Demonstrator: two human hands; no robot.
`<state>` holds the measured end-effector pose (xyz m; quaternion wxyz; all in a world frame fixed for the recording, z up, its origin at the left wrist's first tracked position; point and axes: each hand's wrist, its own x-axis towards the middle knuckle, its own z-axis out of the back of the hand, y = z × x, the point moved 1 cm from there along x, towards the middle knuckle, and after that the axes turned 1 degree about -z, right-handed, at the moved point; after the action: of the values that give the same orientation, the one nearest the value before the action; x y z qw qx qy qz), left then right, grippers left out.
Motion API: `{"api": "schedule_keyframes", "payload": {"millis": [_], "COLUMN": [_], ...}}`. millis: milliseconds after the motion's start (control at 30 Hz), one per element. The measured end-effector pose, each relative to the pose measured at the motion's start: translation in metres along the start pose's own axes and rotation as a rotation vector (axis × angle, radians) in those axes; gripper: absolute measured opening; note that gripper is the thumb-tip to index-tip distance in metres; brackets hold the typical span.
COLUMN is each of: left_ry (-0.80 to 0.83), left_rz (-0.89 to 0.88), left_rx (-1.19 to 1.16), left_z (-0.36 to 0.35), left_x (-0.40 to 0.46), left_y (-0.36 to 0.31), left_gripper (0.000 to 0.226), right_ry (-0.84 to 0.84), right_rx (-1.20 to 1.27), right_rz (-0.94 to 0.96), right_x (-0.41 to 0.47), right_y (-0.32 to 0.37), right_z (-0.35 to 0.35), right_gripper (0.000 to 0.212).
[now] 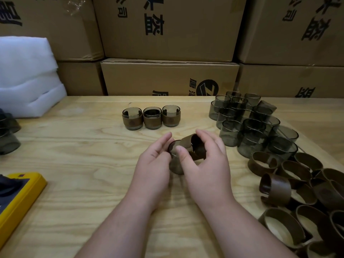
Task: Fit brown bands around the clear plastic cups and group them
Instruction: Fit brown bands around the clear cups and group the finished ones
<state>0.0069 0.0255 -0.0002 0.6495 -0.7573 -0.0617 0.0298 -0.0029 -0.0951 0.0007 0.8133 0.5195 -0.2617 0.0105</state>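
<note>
At the table's middle, my left hand [155,161] holds a smoky clear cup [175,165], fingers curled round its left side. My right hand [206,161] grips a brown band [195,144] and has it tilted over the cup's rim, partly on. Three banded cups [151,118] stand in a row just beyond my hands. Several bare cups [249,123] are clustered at the right. A heap of loose brown bands [301,190] lies at the near right.
Stacked cardboard boxes [167,77] wall off the back edge of the wooden table [83,155]. White foam sheets [28,75] sit at the back left, more dark cups [8,133] at the left edge, a yellow tray [20,200] at the near left.
</note>
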Motion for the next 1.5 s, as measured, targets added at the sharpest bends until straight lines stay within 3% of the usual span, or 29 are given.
{"api": "schedule_keyframes", "payload": {"millis": [133, 267, 367, 600, 767, 833, 933, 1000, 1267, 1500], "left_ry": [0.026, 0.032, 0.043, 0.050, -0.005, -0.028, -0.037, -0.043, -0.110, -0.124], "left_rz": [-0.003, -0.024, -0.084, -0.212, -0.170, -0.163, -0.148, -0.140, -0.157, -0.253], "left_rx": [-0.031, -0.066, -0.055, -0.041, -0.100, -0.135, -0.126, -0.128, -0.078, 0.045], "left_z": [-0.002, -0.001, -0.002, 0.000, 0.000, 0.002, 0.002, 0.002, 0.006, 0.007], "left_x": [-0.002, -0.003, -0.005, -0.007, -0.004, -0.002, 0.000, 0.000, -0.001, -0.003], "left_y": [0.000, -0.003, -0.003, 0.000, 0.002, 0.002, 0.003, 0.003, 0.000, -0.001], "left_gripper": [0.053, 0.044, 0.029, 0.038, 0.042, 0.040, 0.039, 0.041, 0.039, 0.035], "right_ry": [0.065, 0.103, 0.097, 0.056, 0.157, 0.145, 0.077, 0.031, 0.012, -0.052], "right_rx": [0.008, 0.047, 0.092, -0.032, 0.059, 0.121, 0.099, 0.074, 0.077, 0.054], "right_rz": [0.035, -0.072, -0.119, 0.023, -0.026, -0.064, -0.028, 0.008, -0.057, 0.006], "right_x": [-0.001, 0.000, 0.002, 0.000, -0.003, -0.004, -0.001, 0.000, -0.001, -0.002], "right_y": [0.001, 0.000, -0.004, -0.001, 0.001, 0.001, 0.002, 0.003, 0.003, 0.007], "right_z": [-0.001, -0.002, -0.002, -0.002, -0.002, -0.002, -0.002, -0.001, 0.004, 0.006], "right_gripper": [0.046, 0.065, 0.067, 0.042, 0.070, 0.069, 0.040, 0.034, 0.045, 0.044]}}
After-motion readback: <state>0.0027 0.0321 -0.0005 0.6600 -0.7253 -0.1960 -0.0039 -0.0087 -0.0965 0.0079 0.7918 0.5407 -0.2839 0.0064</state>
